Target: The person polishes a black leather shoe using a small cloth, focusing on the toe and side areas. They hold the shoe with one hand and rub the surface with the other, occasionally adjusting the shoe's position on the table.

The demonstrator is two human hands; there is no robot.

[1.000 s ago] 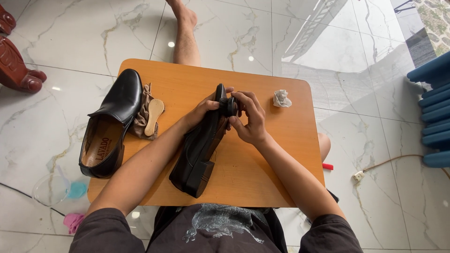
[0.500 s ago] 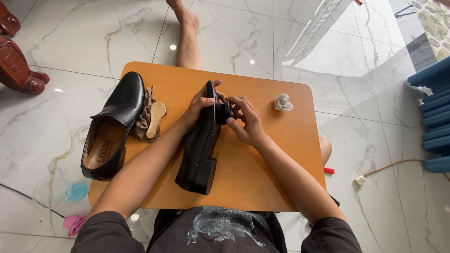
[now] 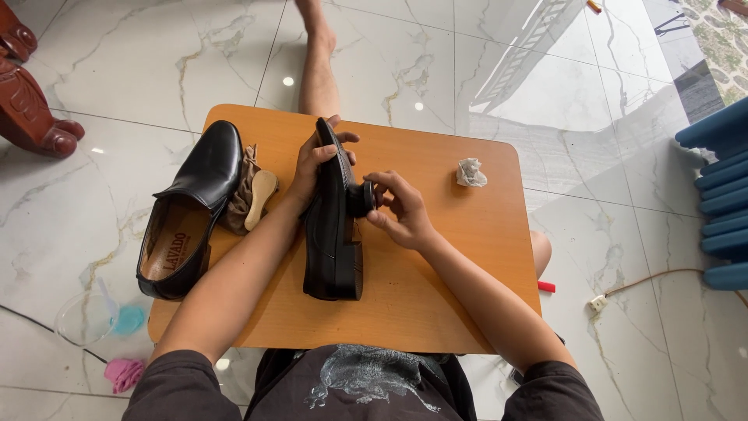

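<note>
Shoe (image 3: 333,226) now straighter, toe away from us, on edge; our left hand (image 3: 312,168) grips toe, right hand (image 3: 397,210) pinches black applicator (image 3: 361,199).

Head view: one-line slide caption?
Left hand steadies black shoe on orange table; right hand presses round applicator against it.

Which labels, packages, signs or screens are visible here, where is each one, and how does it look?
Insole label: inside the black shoe lying at the left edge of the wooden table; dark lettering printed on the tan insole, running along its length.
Shirt print: on the person's dark shirt at the bottom of the view; a pale grey animal-like graphic.
No packages, signs or screens are visible.
</note>
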